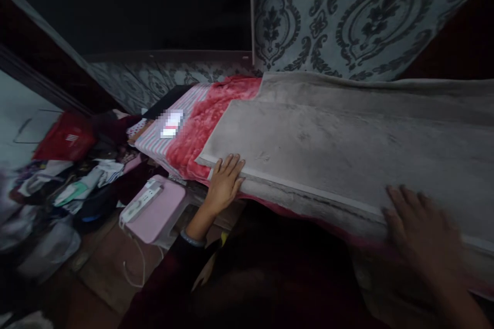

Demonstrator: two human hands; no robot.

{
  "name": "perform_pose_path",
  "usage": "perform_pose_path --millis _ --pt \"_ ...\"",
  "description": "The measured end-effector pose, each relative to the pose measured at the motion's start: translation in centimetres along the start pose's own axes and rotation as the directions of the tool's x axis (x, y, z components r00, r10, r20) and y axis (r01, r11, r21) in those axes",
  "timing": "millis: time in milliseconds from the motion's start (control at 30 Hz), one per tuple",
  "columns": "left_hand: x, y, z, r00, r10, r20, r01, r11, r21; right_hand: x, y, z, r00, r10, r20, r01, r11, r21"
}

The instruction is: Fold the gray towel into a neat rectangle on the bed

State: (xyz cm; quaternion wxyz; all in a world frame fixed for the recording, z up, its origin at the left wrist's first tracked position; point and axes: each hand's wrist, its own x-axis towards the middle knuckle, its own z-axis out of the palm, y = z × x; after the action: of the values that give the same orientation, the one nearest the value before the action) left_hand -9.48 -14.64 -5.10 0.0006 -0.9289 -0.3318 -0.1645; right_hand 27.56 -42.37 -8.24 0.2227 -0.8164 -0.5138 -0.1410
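1) Power strip: on pink stool, left of the left hand, probably for access
2) Red blanket: beyond that hand, partly under grey cloth
3) Left hand: flat, gripping nothing; apparently steadies the near edge
4) Grey cloth: between and beyond the hands
5) Right hand: blurred, fingers spread, nothing gripped; likely keeps cloth flat

Broad grey cloth, mostly flat
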Motion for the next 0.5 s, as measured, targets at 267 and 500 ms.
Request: perform_pose_path --millis 267,500 --pt "-0.3 -7.1 -2.8 0.996 -0.09 -0.001 0.09 0.996 -0.018 1.4 -0.7 0.9 0.994 -0.113 -0.002 0.112 0.982 0.149" --pt "1.1 -9.2 -3.7 0.997 -0.026 0.071 0.024 0.999 0.027 3.8 -5.8 2.3 0.948 -0.316 0.034 0.301 0.928 0.221"
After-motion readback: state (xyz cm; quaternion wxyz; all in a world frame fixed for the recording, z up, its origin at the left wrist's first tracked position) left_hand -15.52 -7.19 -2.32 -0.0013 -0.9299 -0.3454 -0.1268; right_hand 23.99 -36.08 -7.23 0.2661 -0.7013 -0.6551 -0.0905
